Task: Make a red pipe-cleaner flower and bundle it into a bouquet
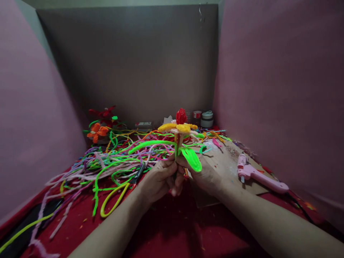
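A pipe-cleaner flower (180,126) with yellow petals, a red centre and green leaves (192,158) stands upright in front of me. My left hand (159,178) is closed round its stem from the left. My right hand (204,172) grips the same stem from the right, fingers curled, just behind the lower green leaf. A long green pipe cleaner (149,144) arches off the stem to the left.
A tangle of coloured pipe cleaners (107,163) covers the red surface at left. An orange flower (97,132) and a red flower (103,113) stand at the back left. A pink glue gun (259,175) lies on cardboard (225,163) at right. Small jars (206,119) stand at the back. Pink walls close both sides.
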`<state>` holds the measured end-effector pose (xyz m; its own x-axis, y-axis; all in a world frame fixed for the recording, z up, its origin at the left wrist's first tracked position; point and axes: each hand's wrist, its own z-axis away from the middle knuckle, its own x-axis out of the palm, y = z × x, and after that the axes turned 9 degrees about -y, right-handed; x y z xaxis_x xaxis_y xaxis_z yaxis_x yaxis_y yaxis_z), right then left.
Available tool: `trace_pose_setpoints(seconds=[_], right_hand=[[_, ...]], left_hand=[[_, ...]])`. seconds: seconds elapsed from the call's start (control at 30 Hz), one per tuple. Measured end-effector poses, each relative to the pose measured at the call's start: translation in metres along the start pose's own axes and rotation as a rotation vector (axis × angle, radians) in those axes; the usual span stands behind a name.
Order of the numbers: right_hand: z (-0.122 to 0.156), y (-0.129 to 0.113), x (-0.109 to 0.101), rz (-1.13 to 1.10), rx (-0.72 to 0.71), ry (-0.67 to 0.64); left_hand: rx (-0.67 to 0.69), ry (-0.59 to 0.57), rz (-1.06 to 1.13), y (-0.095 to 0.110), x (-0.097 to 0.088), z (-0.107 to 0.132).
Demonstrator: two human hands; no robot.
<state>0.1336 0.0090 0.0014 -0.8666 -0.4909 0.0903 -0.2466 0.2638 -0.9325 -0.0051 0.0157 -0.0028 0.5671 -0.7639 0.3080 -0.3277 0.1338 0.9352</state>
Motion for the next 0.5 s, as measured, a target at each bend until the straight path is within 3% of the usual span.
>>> trace_pose_setpoints(seconds=[0.13, 0.23, 0.3, 0.4, 0.5], right_hand=[[-0.003, 0.014, -0.006, -0.050, -0.016, 0.042], [-0.008, 0.018, -0.008, -0.043, -0.059, 0.146], [-0.010, 0.017, -0.007, -0.001, -0.085, 0.126], [-0.012, 0.016, -0.008, 0.121, -0.074, 0.101], [-0.012, 0.018, -0.011, 0.191, -0.049, 0.126]], left_hand=[[-0.017, 0.208, -0.316, -0.001, 0.005, -0.005], [-0.007, 0.415, -0.753, -0.009, 0.004, -0.006], [0.014, 0.516, -0.977, -0.015, 0.002, -0.005], [-0.043, 0.560, -0.999, -0.018, 0.001, -0.005], [-0.119, 0.547, -0.752, -0.015, 0.002, -0.007]])
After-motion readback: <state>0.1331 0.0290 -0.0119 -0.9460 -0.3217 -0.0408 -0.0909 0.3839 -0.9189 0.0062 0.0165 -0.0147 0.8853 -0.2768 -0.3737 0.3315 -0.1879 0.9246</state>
